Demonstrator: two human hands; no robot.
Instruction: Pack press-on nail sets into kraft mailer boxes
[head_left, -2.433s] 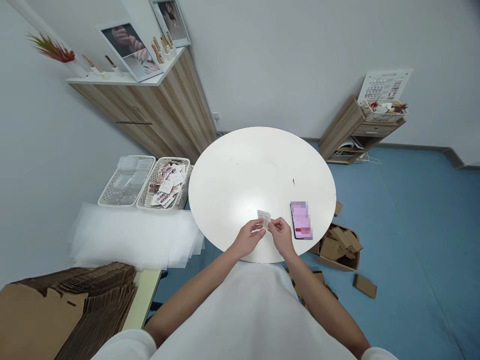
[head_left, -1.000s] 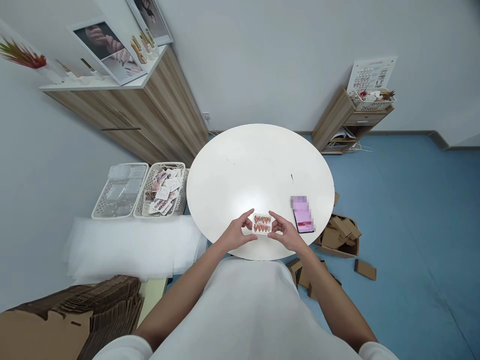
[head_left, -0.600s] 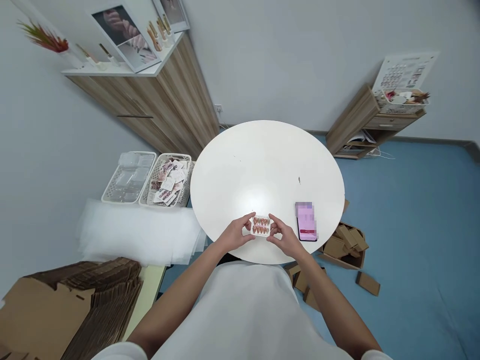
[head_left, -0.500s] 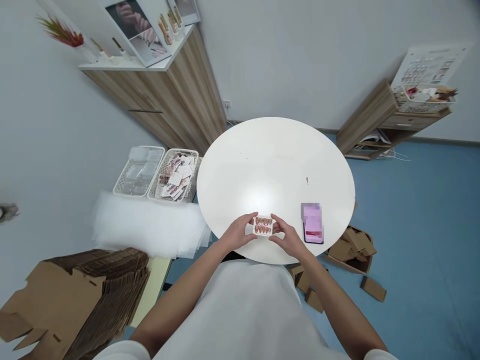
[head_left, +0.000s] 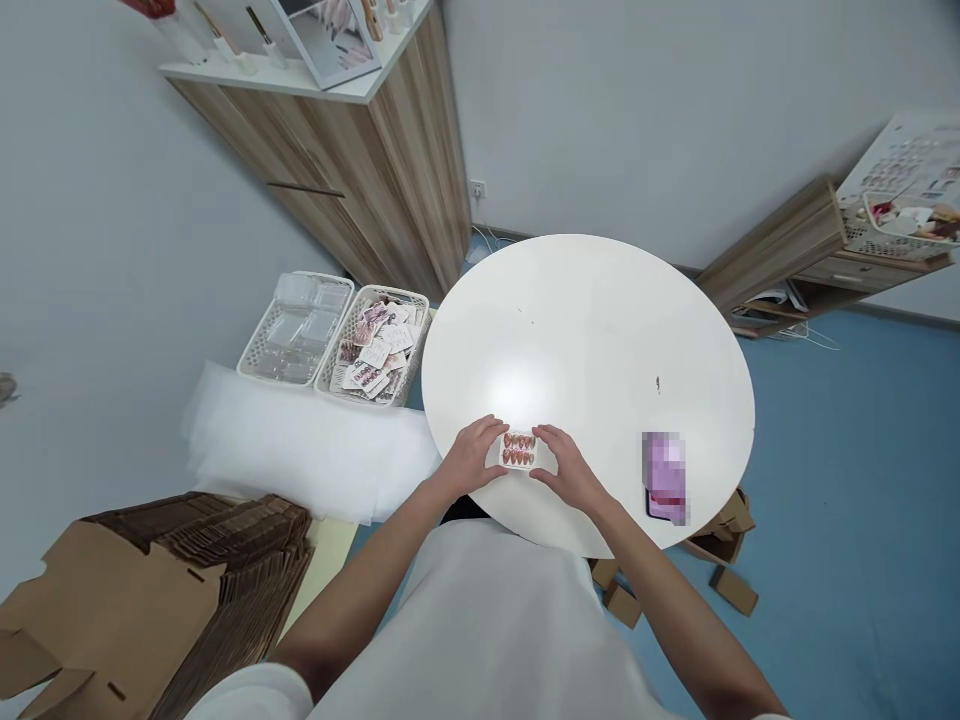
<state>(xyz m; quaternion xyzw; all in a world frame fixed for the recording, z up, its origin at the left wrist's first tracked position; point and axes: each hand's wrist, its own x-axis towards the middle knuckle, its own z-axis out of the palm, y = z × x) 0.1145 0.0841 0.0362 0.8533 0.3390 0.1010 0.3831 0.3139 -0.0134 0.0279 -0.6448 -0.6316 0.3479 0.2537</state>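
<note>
A small white tray of press-on nails (head_left: 518, 451) is between my two hands, low over the front of the round white table (head_left: 600, 330). It holds two rows of reddish, glittery nails, facing up at me. My left hand (head_left: 472, 460) grips its left edge, thumb at the near corner and fingers at the far one. On the other side, my right hand (head_left: 570, 470) frames the right edge the same way, with thumb and fingertips at the corners. Whether the tray touches the tabletop, I cannot tell.
A phone (head_left: 665, 478) lies at the table's right. Left of the table are a basket of cards (head_left: 379, 350), a basket of clear plastic boxes (head_left: 296, 330), white translucent sheets (head_left: 315, 440) and stacked flat cardboard (head_left: 120, 610). Small cardboard boxes (head_left: 733, 590) lie on the floor.
My view has turned left, so table and phone sit farther right in it. Both hands and the nail tray have shifted slightly left over the table. My right fingers look straighter.
</note>
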